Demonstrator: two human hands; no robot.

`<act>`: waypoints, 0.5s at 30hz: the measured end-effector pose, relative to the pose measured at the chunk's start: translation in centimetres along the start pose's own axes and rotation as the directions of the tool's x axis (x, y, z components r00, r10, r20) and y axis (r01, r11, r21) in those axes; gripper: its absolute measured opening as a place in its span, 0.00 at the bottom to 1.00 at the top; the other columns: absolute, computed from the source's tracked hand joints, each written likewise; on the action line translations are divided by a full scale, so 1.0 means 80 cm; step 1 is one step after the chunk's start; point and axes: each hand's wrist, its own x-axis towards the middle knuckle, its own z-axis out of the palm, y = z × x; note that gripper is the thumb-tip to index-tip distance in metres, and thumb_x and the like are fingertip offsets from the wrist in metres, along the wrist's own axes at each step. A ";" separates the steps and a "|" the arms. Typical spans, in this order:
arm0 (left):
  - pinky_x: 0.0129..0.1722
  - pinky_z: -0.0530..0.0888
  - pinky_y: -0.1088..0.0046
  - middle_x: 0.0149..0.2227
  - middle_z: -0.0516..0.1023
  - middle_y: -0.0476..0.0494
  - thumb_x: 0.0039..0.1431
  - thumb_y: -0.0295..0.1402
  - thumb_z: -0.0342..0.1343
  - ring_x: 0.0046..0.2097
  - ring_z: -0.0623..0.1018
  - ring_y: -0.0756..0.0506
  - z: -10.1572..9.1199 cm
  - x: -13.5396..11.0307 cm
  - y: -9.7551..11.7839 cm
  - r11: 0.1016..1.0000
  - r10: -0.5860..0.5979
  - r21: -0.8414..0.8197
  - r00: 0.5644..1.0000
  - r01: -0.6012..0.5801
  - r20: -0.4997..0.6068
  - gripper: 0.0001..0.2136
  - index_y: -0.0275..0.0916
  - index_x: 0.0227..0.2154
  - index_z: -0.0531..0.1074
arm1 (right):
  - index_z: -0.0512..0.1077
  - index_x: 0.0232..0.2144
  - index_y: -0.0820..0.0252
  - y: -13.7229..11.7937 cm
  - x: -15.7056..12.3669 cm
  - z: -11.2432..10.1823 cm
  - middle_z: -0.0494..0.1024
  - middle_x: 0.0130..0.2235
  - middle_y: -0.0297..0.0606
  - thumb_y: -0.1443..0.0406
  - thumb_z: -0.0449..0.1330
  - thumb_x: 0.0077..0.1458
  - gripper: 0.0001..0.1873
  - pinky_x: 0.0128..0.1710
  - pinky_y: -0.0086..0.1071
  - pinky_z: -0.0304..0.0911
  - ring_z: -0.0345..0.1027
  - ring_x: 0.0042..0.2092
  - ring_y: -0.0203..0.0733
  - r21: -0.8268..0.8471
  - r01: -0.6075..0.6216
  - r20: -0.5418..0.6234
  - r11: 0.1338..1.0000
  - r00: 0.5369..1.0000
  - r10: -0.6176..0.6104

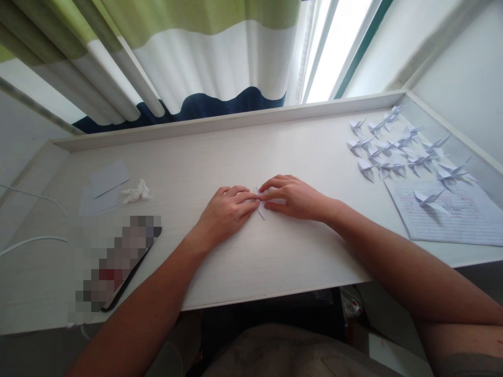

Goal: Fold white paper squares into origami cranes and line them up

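Observation:
A small folded piece of white paper (261, 210) lies on the desk between my hands, its pointed lower end showing below my fingertips. From the left, my left hand (230, 210) presses its fingers together on the paper's edge. My right hand (293, 198) meets it from the other side, index finger and thumb on the paper and the other fingers curled above. Fingers cover the middle of the paper, so its exact folds are hidden. At the right stand several finished white paper cranes (387, 166), and one more paper crane (430, 199) sits nearer to me.
Beneath the nearest crane is a lined, written-on sheet stack (416, 225). Flat white paper pieces (110, 178) and a crumpled tissue (136, 192) lie at left, beyond a blurred phone (129, 262). White cables (35, 239) enter from the left. A raised ledge (220, 119) borders the desk's back.

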 end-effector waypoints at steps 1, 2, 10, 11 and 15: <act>0.54 0.71 0.58 0.54 0.86 0.48 0.75 0.33 0.54 0.56 0.80 0.40 0.000 0.000 0.000 1.000 0.001 0.001 1.000 -0.001 0.008 0.11 0.47 0.47 0.82 | 0.84 0.50 0.51 -0.001 0.000 0.000 0.83 0.55 0.41 0.63 0.62 0.68 0.12 0.59 0.49 0.64 0.74 0.55 0.52 -0.022 -0.002 0.004 1.000 1.000 0.002; 0.54 0.71 0.58 0.55 0.85 0.48 0.75 0.33 0.54 0.56 0.81 0.40 -0.001 -0.001 -0.001 1.000 0.000 0.002 1.000 0.000 0.016 0.11 0.47 0.47 0.82 | 0.84 0.49 0.51 -0.001 -0.001 0.000 0.83 0.55 0.41 0.63 0.62 0.69 0.12 0.59 0.48 0.64 0.74 0.55 0.52 -0.040 -0.003 0.005 0.999 1.000 0.004; 0.55 0.74 0.58 0.54 0.86 0.45 0.75 0.33 0.53 0.56 0.81 0.40 -0.001 0.000 -0.006 0.999 0.043 -0.030 0.999 -0.043 0.016 0.12 0.45 0.48 0.83 | 0.84 0.49 0.53 -0.008 0.000 -0.002 0.84 0.56 0.41 0.63 0.62 0.69 0.12 0.58 0.48 0.63 0.74 0.56 0.53 -0.093 -0.020 0.017 0.995 1.000 0.022; 0.56 0.75 0.59 0.54 0.86 0.45 0.75 0.32 0.53 0.56 0.81 0.40 -0.001 0.000 -0.006 0.998 0.049 -0.041 0.999 -0.048 0.013 0.12 0.45 0.48 0.83 | 0.84 0.49 0.53 -0.008 0.000 -0.002 0.84 0.56 0.40 0.63 0.62 0.69 0.11 0.58 0.47 0.63 0.74 0.56 0.53 -0.094 -0.021 0.017 0.995 1.000 0.023; 0.53 0.75 0.60 0.54 0.86 0.46 0.75 0.34 0.54 0.55 0.82 0.41 -0.003 0.001 -0.006 0.999 0.053 -0.009 0.999 -0.053 0.013 0.12 0.46 0.51 0.82 | 0.84 0.48 0.52 -0.007 0.000 -0.001 0.84 0.55 0.40 0.63 0.63 0.69 0.11 0.57 0.47 0.63 0.74 0.55 0.52 -0.080 -0.024 0.005 0.997 1.000 0.024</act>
